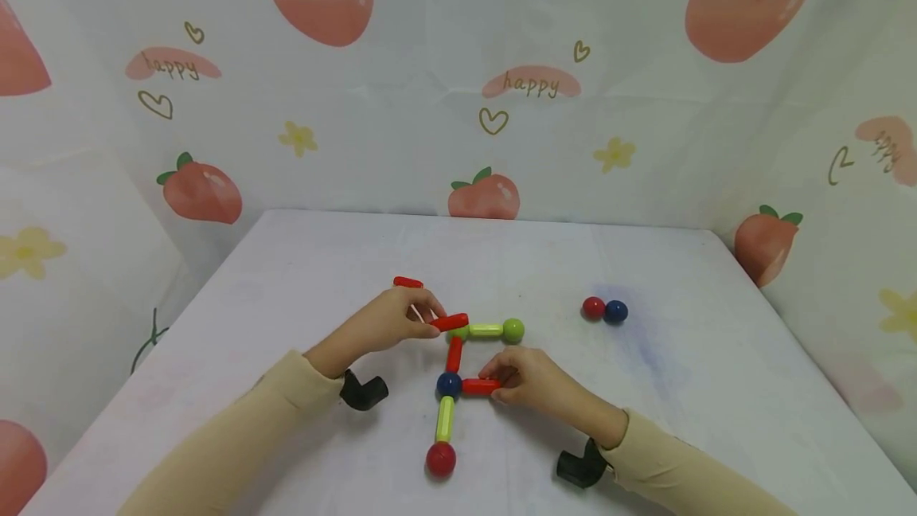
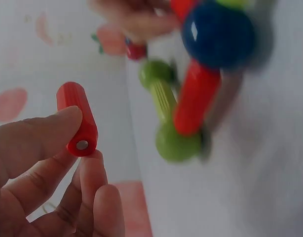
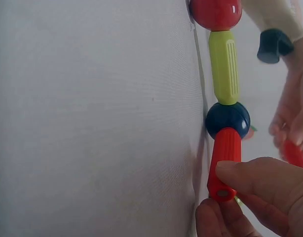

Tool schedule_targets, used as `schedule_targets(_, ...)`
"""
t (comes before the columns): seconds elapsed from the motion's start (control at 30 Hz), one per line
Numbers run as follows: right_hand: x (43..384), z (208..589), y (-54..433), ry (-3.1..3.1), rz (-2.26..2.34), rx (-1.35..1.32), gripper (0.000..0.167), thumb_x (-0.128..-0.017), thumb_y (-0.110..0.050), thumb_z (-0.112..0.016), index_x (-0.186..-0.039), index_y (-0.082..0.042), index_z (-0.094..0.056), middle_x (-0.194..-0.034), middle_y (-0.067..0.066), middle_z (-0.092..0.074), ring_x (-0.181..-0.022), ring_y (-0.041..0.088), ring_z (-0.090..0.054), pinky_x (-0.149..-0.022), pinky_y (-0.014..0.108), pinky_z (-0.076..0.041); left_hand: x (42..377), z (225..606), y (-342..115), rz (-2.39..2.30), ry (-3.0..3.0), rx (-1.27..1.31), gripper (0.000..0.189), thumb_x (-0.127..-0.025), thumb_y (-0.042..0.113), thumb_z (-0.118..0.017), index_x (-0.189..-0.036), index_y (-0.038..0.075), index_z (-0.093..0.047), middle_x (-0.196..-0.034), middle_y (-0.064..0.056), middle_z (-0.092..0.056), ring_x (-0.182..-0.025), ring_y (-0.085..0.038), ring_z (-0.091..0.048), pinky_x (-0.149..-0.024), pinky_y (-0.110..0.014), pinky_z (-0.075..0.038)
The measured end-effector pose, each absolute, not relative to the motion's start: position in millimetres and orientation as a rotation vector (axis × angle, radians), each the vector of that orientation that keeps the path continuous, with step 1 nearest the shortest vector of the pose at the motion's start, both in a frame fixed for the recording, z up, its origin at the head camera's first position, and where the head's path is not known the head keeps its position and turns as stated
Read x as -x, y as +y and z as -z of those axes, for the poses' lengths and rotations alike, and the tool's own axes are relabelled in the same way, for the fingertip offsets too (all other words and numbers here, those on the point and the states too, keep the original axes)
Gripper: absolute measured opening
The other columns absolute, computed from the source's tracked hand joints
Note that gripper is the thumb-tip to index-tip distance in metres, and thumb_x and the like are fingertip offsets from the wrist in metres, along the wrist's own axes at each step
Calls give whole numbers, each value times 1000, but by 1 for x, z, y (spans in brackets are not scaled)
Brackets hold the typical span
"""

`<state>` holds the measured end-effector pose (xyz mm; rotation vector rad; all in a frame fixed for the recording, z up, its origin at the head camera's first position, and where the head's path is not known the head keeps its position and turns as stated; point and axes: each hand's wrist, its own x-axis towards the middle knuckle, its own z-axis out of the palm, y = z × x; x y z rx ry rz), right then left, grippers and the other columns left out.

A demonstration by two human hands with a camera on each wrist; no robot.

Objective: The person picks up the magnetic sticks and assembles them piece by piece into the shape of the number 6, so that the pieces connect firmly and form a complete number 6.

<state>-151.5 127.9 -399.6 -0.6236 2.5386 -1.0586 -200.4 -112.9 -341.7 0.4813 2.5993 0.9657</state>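
Observation:
In the head view, my left hand (image 1: 387, 317) pinches a red magnetic rod (image 1: 451, 322) between thumb and fingers. The left wrist view shows this rod's bare metal end, apart from the green ball (image 2: 178, 143). My right hand (image 1: 537, 385) pinches another red rod (image 3: 225, 153), whose far end touches a blue ball (image 1: 449, 385). From the blue ball, a third red rod (image 1: 454, 355) runs to the green ball, and a yellow-green rod (image 1: 445, 420) runs to a red ball (image 1: 440, 460). A yellow-green rod (image 1: 485, 330) links the green ball to a second green ball (image 1: 513, 330).
One more red rod (image 1: 408, 283) lies behind my left hand, partly hidden. Toward the right back, a small red ball (image 1: 593, 308) and a blue ball (image 1: 616, 312) sit touching on the white tabletop (image 1: 688, 388). Black wrist mounts (image 1: 365, 392) show under both wrists.

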Motion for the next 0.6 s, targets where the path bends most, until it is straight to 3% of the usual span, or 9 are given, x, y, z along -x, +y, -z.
schedule_targets(0.2,151,400,129,2555,1076,672,22,-76,-3,-73,-97,-7,-68,-87,0,-67,-79,10,-59,-71,21,-52,166,339,-98,-977,2483,-672,18,-80,16,-73,-95,22,-66,-85,5,-61,-74,-12,-56,-62,-24,-47)
schedule_targets(0.43,151,400,130,2545,1105,734,23,-75,2,-71,-97,-5,-69,-85,3,-69,-77,8,-61,-67,15,-50,140,354,-80,-854,2390,-810,18,-77,13,-75,-89,24,-67,-71,10,-57,-58,-5,-48,-54,-18,-39)
schedule_targets(0.6,151,400,129,2544,1105,712,23,-76,1,-71,-98,-5,-69,-86,2,-69,-78,9,-60,-67,14,-49,129,366,-69,-670,2402,-866,18,-76,13,-75,-86,26,-66,-69,14,-56,-61,1,-47,-55,-15,-39)
